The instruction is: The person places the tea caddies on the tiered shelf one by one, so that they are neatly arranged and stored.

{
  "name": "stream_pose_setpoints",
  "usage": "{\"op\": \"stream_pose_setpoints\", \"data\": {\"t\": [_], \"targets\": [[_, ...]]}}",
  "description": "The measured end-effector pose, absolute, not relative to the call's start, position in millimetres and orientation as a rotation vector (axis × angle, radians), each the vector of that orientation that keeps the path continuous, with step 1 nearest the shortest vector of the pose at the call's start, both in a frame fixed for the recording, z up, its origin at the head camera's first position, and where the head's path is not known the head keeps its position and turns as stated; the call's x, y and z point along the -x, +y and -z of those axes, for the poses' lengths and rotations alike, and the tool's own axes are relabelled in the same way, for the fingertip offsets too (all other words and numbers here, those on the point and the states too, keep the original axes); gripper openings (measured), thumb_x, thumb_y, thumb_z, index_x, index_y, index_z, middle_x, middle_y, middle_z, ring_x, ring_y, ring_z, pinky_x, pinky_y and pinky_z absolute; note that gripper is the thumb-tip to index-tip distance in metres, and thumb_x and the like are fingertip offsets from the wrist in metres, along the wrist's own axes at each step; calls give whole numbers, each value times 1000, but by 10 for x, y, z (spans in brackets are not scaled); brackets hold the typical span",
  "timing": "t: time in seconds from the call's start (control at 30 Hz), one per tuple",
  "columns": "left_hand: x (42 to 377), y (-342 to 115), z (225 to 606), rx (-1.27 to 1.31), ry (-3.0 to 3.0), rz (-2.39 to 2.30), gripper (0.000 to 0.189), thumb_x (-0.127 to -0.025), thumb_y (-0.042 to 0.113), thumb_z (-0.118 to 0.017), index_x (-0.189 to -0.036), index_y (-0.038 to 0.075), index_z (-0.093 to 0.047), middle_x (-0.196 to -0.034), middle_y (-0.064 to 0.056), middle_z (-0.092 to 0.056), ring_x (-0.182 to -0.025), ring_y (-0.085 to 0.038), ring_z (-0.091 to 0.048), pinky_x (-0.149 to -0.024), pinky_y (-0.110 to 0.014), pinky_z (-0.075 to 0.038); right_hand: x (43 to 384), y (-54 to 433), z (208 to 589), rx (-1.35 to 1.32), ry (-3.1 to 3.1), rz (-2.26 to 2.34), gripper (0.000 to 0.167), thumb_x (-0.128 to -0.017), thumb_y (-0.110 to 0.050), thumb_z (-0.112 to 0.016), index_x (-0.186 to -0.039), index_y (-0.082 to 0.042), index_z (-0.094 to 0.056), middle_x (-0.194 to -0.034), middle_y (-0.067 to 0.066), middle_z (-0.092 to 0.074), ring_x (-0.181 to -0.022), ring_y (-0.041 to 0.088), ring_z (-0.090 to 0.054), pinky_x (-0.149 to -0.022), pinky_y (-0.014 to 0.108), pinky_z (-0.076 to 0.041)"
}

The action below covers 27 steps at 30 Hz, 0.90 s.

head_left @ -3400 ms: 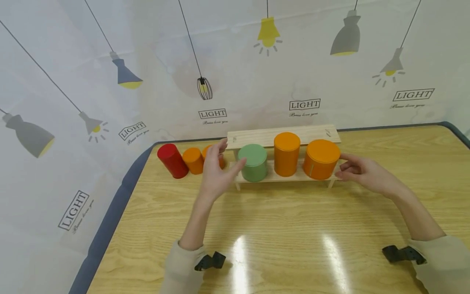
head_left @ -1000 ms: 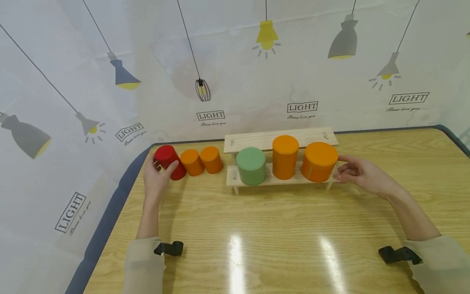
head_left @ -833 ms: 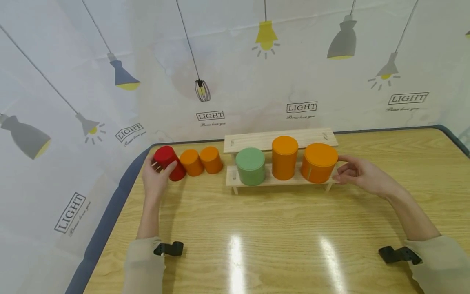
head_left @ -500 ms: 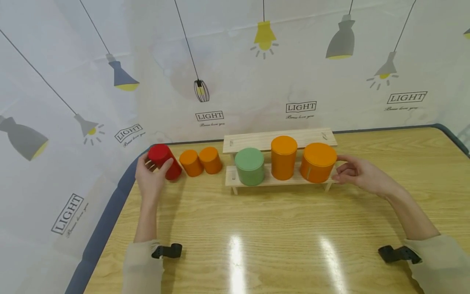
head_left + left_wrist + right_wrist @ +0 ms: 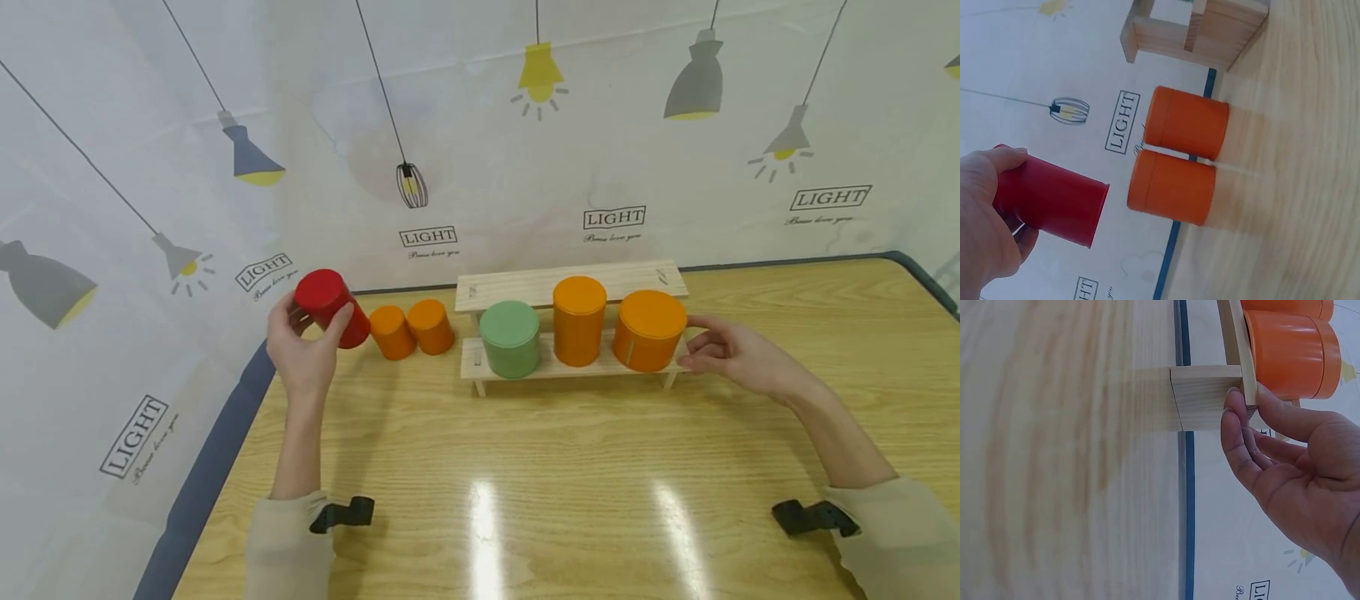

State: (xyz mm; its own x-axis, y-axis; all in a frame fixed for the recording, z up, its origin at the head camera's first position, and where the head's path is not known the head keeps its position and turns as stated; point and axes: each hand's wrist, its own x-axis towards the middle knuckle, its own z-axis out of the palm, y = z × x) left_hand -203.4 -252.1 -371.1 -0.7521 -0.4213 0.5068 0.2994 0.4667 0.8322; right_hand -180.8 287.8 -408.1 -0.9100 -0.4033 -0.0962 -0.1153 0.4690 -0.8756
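Red canister (image 5: 327, 298) in left hand (image 5: 303, 357), lower rim (image 5: 1097, 214) free

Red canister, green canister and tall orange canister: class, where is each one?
Red canister (image 5: 1054, 199): left wrist view, on its side.
Green canister (image 5: 510, 333): head view, on its top.
Tall orange canister (image 5: 579, 331): head view, on its side.

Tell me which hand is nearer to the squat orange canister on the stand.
Right. The right hand pinches the end of the wooden stand, just beside the squat orange canister; the left hand is well to its left, holding the red canister.
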Motion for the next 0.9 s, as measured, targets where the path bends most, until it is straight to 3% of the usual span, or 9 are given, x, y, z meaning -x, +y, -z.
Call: {"op": "stream_pose_setpoints", "data": {"t": [0.2, 0.47, 0.73, 0.9], "targets": [[1988, -2347, 3563, -20, -1976, 1334, 59, -83, 14, -84, -135, 1, -57, -125, -8, -63, -108, -14, -57, -97, -30, -49, 1807, 2871, 4078, 447, 2455, 1390, 62, -102, -4, -58, -152, 12, -25, -116, 23, -64, -98, 13, -66, -86, 36, -58], [1724, -1846, 3111, 108, -1983, 1359, 54, -84, -2, -78, -131, -11, -55, -124, -25, -60, -109, -26, -57, -97, -31, -48, 1811, 2869, 4078, 440, 2456, 1388, 61, -102, -2, -57, -152, 12, -25, -117, 25, -62, -99, 14, -66, -86, 36, -58], [1912, -1670, 3229, 257, -1966, 1425, 59, -83, 12, -84, -134, 0, -57, -125, -9, -63, -110, -14, -58, -97, -33, -50, 1812, 2867, 4067, 431, 2456, 1380, 62, -102, -5, -58, -153, 11, -25, -118, 24, -61, -99, 15, -65, -86, 35, -58], [1936, -1472, 3199, 329, -1949, 1454, 60, -82, 13, -86, -133, 0, -58, -125, -8, -64, -111, -15, -59, -98, -35, -50, 1808, 2869, 4067, 439, 2453, 1384, 62, -102, -5, -58, -152, 11, -25, -118, 24, -61, -100, 14, -64, -86, 34, -58]]}}
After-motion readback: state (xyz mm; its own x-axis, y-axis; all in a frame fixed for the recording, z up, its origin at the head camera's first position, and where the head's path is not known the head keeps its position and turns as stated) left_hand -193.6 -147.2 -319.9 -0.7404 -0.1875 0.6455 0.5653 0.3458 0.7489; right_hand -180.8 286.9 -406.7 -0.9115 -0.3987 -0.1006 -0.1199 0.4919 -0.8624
